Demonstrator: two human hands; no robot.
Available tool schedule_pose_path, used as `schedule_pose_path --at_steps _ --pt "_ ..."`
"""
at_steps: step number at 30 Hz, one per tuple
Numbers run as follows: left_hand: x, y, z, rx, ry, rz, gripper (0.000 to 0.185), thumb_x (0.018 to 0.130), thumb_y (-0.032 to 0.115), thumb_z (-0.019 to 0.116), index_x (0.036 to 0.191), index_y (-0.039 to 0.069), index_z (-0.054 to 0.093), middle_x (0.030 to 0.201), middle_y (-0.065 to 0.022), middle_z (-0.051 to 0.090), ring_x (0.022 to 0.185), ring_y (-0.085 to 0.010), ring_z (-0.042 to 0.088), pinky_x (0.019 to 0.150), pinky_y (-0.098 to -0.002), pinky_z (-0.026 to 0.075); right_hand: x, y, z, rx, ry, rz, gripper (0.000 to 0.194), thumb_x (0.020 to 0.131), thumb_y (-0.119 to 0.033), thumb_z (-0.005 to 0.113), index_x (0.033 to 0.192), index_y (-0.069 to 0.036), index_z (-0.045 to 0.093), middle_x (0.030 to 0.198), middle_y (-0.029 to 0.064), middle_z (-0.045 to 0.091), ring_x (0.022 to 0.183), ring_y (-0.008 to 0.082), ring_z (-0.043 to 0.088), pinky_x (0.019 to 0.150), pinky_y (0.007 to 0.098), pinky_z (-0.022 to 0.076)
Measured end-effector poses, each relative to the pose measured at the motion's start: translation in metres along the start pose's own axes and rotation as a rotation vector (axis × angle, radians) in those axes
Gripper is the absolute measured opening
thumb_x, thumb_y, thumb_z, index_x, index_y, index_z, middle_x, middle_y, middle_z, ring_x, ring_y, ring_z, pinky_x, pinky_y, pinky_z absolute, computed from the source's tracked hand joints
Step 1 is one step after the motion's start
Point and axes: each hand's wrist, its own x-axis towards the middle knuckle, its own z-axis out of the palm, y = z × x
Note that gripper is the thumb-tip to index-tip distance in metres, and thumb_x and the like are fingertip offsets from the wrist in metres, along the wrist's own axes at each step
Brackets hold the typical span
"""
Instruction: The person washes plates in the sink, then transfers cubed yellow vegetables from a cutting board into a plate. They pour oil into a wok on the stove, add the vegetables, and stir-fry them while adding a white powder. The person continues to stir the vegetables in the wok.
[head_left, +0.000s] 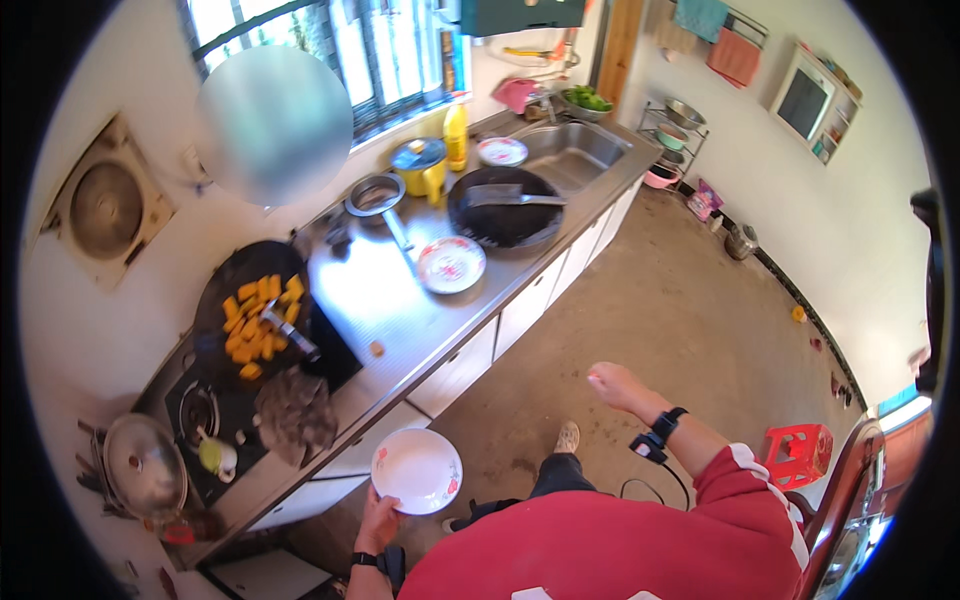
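My left hand (380, 519) grips the near rim of a white floral dish (417, 471), tilted so that its bare inside shows. It is held in front of the counter's edge. My right hand (621, 386) is out over the floor with its fingers curled in, and I see nothing in it. On the hob to the left sits a black wok (223, 274) with orange chunks (259, 322), which look like pumpkin. A turner (294, 336) rests among them, its handle towards the counter. A crumpled grey-brown cloth (296, 416) lies beside the wok.
The steel counter (352, 300) holds another floral plate (451, 265), a second wok (480, 225) with a spatula (510, 196), a strainer (375, 196), a yellow pot (420, 169) and an oil bottle (455, 135). Beyond is a sink (577, 154). A red stool (796, 456) stands right.
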Motion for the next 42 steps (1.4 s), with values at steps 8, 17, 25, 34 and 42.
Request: schedule_pose_path --at_steps 8,17,25,34,42 --pt "0.164 0.093 0.274 0.070 -0.179 0.102 0.055 0.086 0.006 0.052 0.139 0.011 0.037 0.125 -0.0104 0.054 0.108 -0.0256 0.061 0.077 -0.0390 0.058 0.019 0.195 -0.182 0.099 0.221 0.119 0.023 0.093 -0.022 0.051 0.091 -0.002 0.062 0.091 0.0197 0.065 0.086 0.0392 0.061 0.074 0.0456 0.0485" --pt "0.311 0.158 0.479 0.069 -0.235 0.166 0.048 0.095 0.014 0.054 0.140 0.010 0.038 0.130 -0.0114 0.054 0.110 -0.0270 0.062 0.081 -0.0481 0.059 0.206 0.254 -0.299 0.227 0.255 -0.076 0.019 0.095 -0.020 0.052 0.089 -0.002 0.056 0.077 0.0203 0.058 0.068 0.0344 0.055 0.064 0.0398 0.0453" --pt "0.476 0.229 0.596 0.124 -0.288 0.161 0.049 0.098 0.028 0.054 0.141 0.012 0.038 0.128 -0.0090 0.055 0.109 -0.0258 0.064 0.080 -0.0453 0.060 0.448 0.229 -0.393 0.226 0.177 -0.257 0.019 0.095 -0.020 0.055 0.097 -0.001 0.058 0.085 0.0182 0.063 0.078 0.0309 0.062 0.070 0.0373 0.0481" --pt "0.649 0.287 0.718 0.144 -0.246 0.093 0.041 0.100 0.032 0.050 0.135 0.014 0.040 0.121 -0.0097 0.059 0.097 -0.0254 0.067 0.069 -0.0411 0.061 0.702 0.235 -0.458 0.120 0.326 -0.404 0.022 0.095 -0.023 0.055 0.096 -0.001 0.055 0.086 0.0214 0.065 0.083 0.0413 0.062 0.071 0.0464 0.0481" --pt "0.756 0.289 0.787 0.111 -0.040 0.133 0.039 0.099 0.030 0.047 0.134 0.016 0.037 0.126 -0.0122 0.055 0.091 -0.0282 0.068 0.068 -0.0450 0.060 0.898 0.209 -0.466 -0.128 0.168 -0.424 0.030 0.099 -0.032 0.046 0.102 -0.002 0.048 0.086 0.0261 0.062 0.083 0.0457 0.060 0.070 0.0538 0.0448"
